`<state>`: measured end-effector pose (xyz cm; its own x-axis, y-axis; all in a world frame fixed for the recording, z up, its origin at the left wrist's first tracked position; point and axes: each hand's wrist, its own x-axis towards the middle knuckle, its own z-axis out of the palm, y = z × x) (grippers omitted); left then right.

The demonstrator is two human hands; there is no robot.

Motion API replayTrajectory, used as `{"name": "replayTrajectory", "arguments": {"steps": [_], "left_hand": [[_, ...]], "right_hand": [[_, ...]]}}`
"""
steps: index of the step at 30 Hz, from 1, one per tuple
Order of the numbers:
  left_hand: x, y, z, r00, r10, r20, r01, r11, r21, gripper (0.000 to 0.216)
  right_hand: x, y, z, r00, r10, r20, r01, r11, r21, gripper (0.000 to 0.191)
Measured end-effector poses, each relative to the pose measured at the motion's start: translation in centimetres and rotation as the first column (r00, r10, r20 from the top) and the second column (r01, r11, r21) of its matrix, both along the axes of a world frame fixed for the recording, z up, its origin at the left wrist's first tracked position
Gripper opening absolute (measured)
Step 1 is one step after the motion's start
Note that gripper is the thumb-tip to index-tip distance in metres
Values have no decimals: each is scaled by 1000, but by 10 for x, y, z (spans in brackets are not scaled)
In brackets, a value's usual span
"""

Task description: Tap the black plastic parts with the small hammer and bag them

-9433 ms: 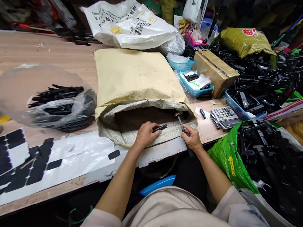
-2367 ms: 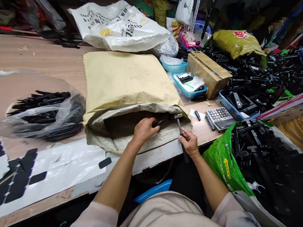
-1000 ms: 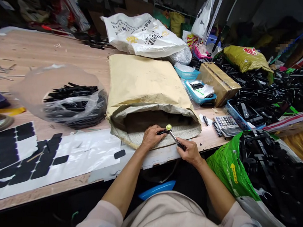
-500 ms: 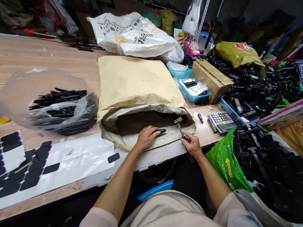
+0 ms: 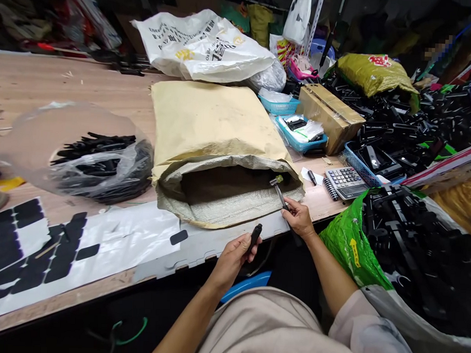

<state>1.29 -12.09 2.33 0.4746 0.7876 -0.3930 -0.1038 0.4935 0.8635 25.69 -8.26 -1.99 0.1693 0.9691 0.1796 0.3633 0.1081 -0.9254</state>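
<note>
Just in front of the table edge, my left hand (image 5: 235, 256) is closed around a short black rod-like part (image 5: 255, 236), its narrower end pointing up. My right hand (image 5: 298, 217) grips the dark handle of a small hammer (image 5: 280, 194), with a metal head and a yellowish, see-through face. The hammer head is over the right side of the open mouth of a large tan sack (image 5: 212, 121). This sack lies on the table with its pale woven lining showing, and its inside is dark.
Black parts fill a clear plastic bag (image 5: 104, 177) on the left and a green sack (image 5: 345, 242) on the right. A calculator (image 5: 346, 181), a blue basket (image 5: 301, 135) and a cardboard box (image 5: 330, 118) stand right of the tan sack. Black stickers lie on white sheets (image 5: 129, 234).
My left hand has drawn back from the sack's mouth towards my body, with the black part now upright in it. My right hand stays nearly in place; the hammer head has shifted slightly left.
</note>
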Motion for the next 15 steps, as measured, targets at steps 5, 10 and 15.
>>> {"name": "replayTrajectory", "arguments": {"steps": [5,10,15], "left_hand": [[-11,-20,-17,954,-235,-188,247,968,45,54],[-25,-30,-78,770,-281,-573,317,948,-39,56],[-36,-20,-100,449,-255,-857,281,950,-135,49]], "right_hand": [[0,1,0,1000,-1,-1,1,1000,-4,47],[-1,0,3,1000,-5,-10,5,1000,-2,46],[-1,0,3,1000,-4,-21,4,1000,7,46]]}}
